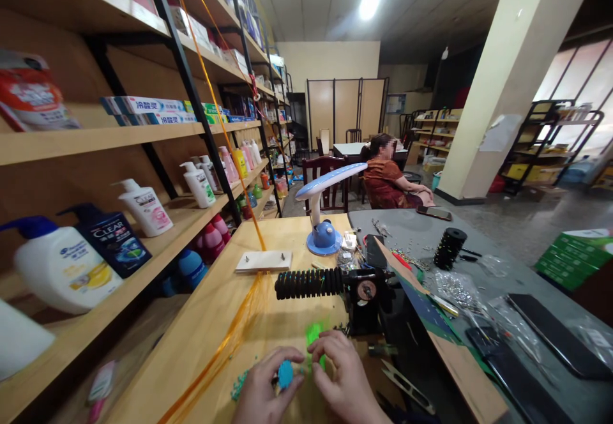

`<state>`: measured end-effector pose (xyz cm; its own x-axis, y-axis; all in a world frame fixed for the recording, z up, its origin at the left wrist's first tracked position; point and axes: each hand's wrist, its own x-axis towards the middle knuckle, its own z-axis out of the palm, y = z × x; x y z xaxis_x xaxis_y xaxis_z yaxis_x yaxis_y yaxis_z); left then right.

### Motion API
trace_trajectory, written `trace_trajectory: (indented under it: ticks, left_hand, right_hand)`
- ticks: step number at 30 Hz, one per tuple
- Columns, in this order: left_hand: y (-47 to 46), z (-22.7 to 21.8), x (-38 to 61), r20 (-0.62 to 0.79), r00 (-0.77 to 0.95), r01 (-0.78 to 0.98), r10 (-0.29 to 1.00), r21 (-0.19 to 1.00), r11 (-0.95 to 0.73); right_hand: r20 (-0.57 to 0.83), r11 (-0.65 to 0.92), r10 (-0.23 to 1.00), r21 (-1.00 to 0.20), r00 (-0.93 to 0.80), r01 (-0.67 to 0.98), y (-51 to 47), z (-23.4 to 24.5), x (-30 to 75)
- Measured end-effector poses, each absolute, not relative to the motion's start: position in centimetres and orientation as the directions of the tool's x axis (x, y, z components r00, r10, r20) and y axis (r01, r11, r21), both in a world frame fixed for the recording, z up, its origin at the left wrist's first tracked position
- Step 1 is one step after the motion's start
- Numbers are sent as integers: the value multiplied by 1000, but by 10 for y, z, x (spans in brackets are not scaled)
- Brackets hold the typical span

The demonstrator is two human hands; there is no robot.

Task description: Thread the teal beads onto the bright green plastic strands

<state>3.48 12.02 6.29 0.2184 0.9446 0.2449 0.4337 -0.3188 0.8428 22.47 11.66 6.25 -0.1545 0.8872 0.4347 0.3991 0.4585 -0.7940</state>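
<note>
At the bottom of the head view, my left hand closes its thumb and fingers around a small round blue disc-like piece. Close beside it, the fingers of my right hand are bent in a pinch. Whatever lies between those fingertips is too small to make out. A blurred bright green object shows on the table just beyond my right fingers. Small turquoise beads lie left of my left hand. Orange threads run along the table on the left and up past a white plate.
Ahead stands a black ridged roller on a machine, with a blue desk lamp behind it. Thread snips lie at right. Shelves of bottles line the left side. A person sits beyond the grey table.
</note>
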Motion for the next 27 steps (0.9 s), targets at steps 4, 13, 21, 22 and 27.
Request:
trace_trajectory:
  ticks: [4,13,21,22,27]
  left_hand:
    - [121,64,37,252,218,438,943,838,-325]
    - [122,64,36,185,208,405,960,877,-257]
    - [121,62,33,168,195,402,966,885,-234]
    - [121,63,32,156,198,403,968,887,-226]
    - [122,65,30,127,185,428,975,883,-196]
  right_hand:
    - [387,407,913,-839,-129,362,119,60,224]
    - [517,551,828,-674,-219,492,119,58,224]
    - [518,544,835,-726,-186,421,123,53,214]
    - [516,541,837,-732,-181,414,123,53,214]
    - [522,543,836,-743,-171,391,124,55,213]
